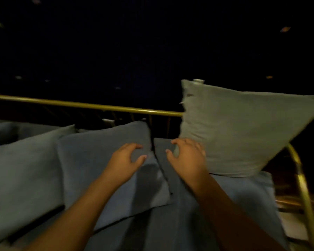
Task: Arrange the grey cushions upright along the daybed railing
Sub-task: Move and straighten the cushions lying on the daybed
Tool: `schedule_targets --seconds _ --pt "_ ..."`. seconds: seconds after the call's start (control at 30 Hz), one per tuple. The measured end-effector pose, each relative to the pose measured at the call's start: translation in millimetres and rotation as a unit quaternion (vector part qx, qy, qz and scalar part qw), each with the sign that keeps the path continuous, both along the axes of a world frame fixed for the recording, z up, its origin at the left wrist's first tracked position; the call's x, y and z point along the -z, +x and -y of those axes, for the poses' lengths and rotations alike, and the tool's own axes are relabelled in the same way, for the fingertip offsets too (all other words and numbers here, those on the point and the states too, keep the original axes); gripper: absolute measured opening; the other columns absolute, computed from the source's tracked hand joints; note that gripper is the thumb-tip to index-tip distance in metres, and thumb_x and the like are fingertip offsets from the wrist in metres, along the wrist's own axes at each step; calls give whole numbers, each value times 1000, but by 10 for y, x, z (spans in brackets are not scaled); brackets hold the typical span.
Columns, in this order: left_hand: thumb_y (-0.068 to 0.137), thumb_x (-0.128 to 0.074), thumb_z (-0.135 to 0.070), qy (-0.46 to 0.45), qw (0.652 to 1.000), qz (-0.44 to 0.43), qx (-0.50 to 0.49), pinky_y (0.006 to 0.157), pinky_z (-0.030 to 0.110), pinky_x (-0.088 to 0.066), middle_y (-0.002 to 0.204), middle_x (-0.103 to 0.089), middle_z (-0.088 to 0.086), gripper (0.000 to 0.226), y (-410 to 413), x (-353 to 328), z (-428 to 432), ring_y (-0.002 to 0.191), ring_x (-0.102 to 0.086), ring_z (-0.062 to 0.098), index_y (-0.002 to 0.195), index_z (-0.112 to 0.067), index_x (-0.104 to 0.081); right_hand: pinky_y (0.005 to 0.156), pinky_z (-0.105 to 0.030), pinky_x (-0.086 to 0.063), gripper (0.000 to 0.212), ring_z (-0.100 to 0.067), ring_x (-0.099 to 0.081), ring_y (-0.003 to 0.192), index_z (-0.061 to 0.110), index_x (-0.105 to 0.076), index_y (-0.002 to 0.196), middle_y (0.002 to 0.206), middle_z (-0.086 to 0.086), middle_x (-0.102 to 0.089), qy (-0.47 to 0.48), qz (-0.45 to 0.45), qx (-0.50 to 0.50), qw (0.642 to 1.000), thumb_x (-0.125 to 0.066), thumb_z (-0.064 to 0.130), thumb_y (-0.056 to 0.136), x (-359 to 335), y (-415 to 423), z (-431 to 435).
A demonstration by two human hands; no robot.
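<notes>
A pale grey cushion (243, 131) stands tilted on one corner at the right, leaning against the brass railing (91, 105). My right hand (186, 157) sits at its lower left corner, fingers curled and spread, touching the cushion's edge. A darker blue-grey cushion (101, 160) lies flat in the middle, and my left hand (124, 157) rests on its right side with fingers apart. Another blue-grey cushion (24, 174) lies flat to the left. Under my right forearm lies a further flat cushion (243, 200), partly hidden.
The brass railing curves down at the right end (301, 183) of the daybed. Thin brass bars (150, 120) run below the top rail. Beyond the railing everything is dark with a few small lights. A pale surface (295, 225) shows at lower right.
</notes>
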State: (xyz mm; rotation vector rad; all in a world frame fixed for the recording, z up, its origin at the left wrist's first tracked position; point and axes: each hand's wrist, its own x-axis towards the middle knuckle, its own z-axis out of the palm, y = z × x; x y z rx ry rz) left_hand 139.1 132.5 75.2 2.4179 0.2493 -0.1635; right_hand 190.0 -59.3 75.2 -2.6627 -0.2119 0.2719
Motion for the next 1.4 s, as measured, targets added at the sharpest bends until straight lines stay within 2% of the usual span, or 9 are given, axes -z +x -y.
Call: schedule_targets --seconds 0.13,0.3,0.4,0.53,0.67,0.8,0.97,1.27,1.4 --pt "84 -69 -22 -47 994 -58 -83 98 23 -37 127 -60 12 39 -619 277 -1010 118 -57 28 120 -9 -60 106 -43 -33 60 -29 -51 120 24 -56 124 128 -4 -57 34 -96 -16 995 -37 59 78 226 -410 -958" --pt "84 -69 -23 -88 978 -128 -140 100 31 -40 129 -60 15 44 -991 573 -2102 119 -56 28 124 -8 -57 97 -36 -44 45 -26 -57 111 20 -55 126 132 -5 -54 34 -183 24 982 -59 40 86 466 -808 -1856" --pt "85 -67 -20 -116 968 -151 -163 90 28 -46 118 -64 12 38 -1077 641 -2535 101 -60 22 121 -10 -58 95 -33 -45 43 -24 -58 110 16 -58 122 125 -6 -59 43 -194 25 980 -63 35 84 558 -926 -2261" --pt "85 -67 -19 -121 970 -107 -181 81 32 -52 99 -64 1 15 -1147 599 -2842 90 -65 24 91 -32 -61 89 -35 -42 36 -21 -55 104 23 -57 116 109 2 -56 -13 -238 -36 971 -55 41 86 568 -914 -2715" --pt "88 -63 -28 -95 977 -84 -171 82 18 -40 114 -65 1 26 -1257 449 -2967 103 -62 18 112 -18 -64 92 -35 -42 37 -23 -57 107 24 -55 118 118 0 -57 -26 -230 -115 966 -52 43 87 563 -886 -3019" --pt "80 -52 -35 -101 969 -56 -219 81 17 -35 93 -64 -10 29 -1440 212 -3093 93 -58 10 98 -21 -70 87 -34 -45 33 -23 -57 102 22 -58 111 117 -3 -59 -18 -244 -178 953 -53 43 86 575 -872 -3407" --pt "88 -62 -32 -88 932 -119 -330 84 19 -35 129 -57 2 39 -1856 553 -3654 117 -53 19 125 -19 -57 86 -28 -42 33 -21 -55 106 19 -56 118 123 -5 -58 1 -265 -225 938 -53 35 90 654 -858 -4087" --pt "82 -69 -31 -116 883 -169 -421 110 41 -35 147 -41 20 74 -1888 1410 -4859 135 -39 35 142 -4 -36 102 -34 -40 53 -30 -49 124 15 -44 137 139 -11 -50 39 -292 -202 934 -58 28 87 1298 -792 -5289" --pt "82 -65 -42 -112 855 -217 -458 108 51 -37 143 -42 26 73 -1775 1969 -5213 131 -39 43 139 -4 -40 108 -40 -39 77 -29 -46 130 21 -31 145 145 -8 -43 25 -281 -179 943 -56 47 77 1657 -678 -5598"
